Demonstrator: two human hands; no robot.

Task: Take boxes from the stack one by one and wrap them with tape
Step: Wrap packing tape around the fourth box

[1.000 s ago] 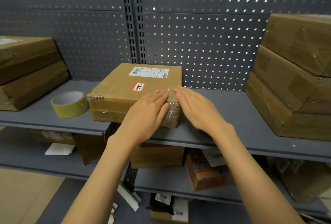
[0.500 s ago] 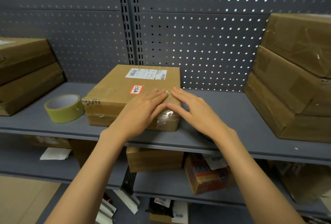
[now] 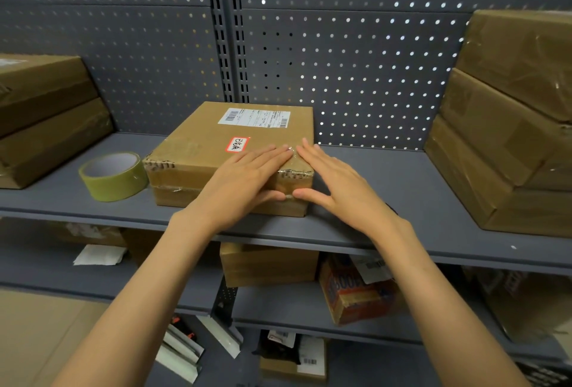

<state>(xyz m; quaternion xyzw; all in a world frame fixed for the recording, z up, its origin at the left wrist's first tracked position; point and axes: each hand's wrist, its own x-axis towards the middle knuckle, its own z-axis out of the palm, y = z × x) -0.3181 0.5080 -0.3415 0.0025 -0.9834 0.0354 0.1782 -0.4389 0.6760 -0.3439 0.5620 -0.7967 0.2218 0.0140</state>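
A flat brown cardboard box (image 3: 204,145) with a white shipping label and a small red-edged sticker lies on the grey shelf (image 3: 387,176). My left hand (image 3: 244,182) rests flat over the box's near right corner, fingers on the top and thumb on the front face. My right hand (image 3: 337,182) lies flat against the same corner from the right, its thumb on the front face close to my left thumb. Clear tape shines on that corner between my fingertips. A roll of yellowish tape (image 3: 113,176) lies on the shelf just left of the box.
Two stacked brown boxes (image 3: 46,117) sit at the left end of the shelf. A taller stack of taped boxes (image 3: 507,126) stands at the right. A perforated grey panel backs the shelf. Lower shelves hold a small box (image 3: 269,266), an orange carton and loose papers.
Both hands have stayed pressed on the box's near right corner, sliding slightly so both thumbs now press the front face. The view has shifted a little.
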